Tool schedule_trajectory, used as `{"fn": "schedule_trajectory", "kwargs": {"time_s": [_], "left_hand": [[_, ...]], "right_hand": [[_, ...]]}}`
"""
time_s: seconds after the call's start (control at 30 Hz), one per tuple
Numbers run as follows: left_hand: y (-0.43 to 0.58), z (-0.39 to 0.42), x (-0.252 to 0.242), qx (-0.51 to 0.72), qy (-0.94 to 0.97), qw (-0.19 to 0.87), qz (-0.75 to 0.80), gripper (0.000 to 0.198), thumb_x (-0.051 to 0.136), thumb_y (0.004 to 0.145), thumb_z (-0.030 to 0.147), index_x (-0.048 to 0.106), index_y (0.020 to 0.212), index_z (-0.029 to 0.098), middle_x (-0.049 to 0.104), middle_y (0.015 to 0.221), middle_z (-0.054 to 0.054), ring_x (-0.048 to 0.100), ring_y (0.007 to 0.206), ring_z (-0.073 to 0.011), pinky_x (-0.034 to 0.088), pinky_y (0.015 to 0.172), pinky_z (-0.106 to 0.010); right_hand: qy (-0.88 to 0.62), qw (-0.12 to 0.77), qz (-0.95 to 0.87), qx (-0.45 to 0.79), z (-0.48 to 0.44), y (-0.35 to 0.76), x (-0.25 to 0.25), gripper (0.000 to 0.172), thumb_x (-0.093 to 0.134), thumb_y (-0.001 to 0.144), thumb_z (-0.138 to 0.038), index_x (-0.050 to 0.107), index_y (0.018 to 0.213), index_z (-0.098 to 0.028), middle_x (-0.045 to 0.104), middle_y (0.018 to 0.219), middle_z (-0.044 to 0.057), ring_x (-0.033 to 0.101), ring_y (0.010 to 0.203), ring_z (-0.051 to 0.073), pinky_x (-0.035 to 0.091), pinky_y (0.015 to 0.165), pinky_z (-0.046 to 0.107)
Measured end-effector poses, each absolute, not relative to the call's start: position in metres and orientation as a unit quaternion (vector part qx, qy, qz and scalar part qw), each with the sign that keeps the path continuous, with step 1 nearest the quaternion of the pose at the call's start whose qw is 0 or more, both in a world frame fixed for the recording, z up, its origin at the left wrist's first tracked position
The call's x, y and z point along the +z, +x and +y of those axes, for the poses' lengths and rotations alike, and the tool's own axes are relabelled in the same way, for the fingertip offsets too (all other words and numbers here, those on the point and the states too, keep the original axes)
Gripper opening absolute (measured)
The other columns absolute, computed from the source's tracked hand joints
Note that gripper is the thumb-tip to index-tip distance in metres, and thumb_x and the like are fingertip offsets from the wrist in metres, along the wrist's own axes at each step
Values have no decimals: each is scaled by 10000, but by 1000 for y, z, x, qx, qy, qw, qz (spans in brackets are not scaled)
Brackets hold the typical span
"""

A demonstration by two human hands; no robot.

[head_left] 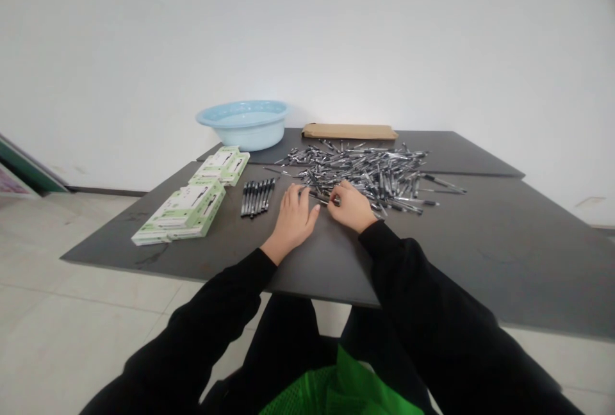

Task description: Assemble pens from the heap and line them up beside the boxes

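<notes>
Head camera is looking down at a big pile of black and silver pens (365, 171) that is lying on a dark grey flat table (480, 235). The left hand (293, 218) is resting at the near left edge of the pile. It is lying open and flat, with its fingers stretching out and just touching the closest pens. The right hand (352, 207) is sitting just beside it, also at the near edge of the pile. Its fingers are curling shut around one thin black pen (321, 197) that is poking out toward the left hand. Left of the pile, a neat row of black pens (257, 197) is lying side by side, a little apart from it. Further left of the pile, green and white cardboard boxes (185, 213) are sitting in two low bunches. Behind the pile on its left, a round light blue plastic bowl (245, 123) is standing. Right behind the pile, a flat brown paper packet (350, 131) is lying. Nearer than the pile, below the table edge, a bright green mesh bag (336, 389) is showing between the black sleeves (423, 312).
</notes>
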State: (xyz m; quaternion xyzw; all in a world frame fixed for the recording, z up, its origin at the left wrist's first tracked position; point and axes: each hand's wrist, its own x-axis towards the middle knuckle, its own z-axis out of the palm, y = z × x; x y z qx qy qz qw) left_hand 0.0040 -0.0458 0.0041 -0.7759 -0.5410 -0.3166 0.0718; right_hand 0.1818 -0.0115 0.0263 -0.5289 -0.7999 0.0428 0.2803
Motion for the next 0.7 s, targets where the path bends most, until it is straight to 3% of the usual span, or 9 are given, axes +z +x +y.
{"fn": "schedule_trajectory", "kwargs": {"time_s": [0.4,0.7], "left_hand": [[17,-14,5,-313,-785,29,-533,453,386,971,361,475,1326,93,437,1320,-209,425,1276,-308,358,1090,-485],[13,0,9,-400,-757,-8,-517,364,371,973,300,499,1258,114,497,1213,-167,485,1195,-261,380,1079,-439]], "right_hand": [[-527,153,-836,6,-21,212,28,173,580,818,-231,741,815,-169,643,1019,149,617,971,279,492,762,330],[-494,147,-857,2,-23,208,30,187,552,827,-181,732,815,-132,638,956,151,622,899,253,467,812,333]]}}
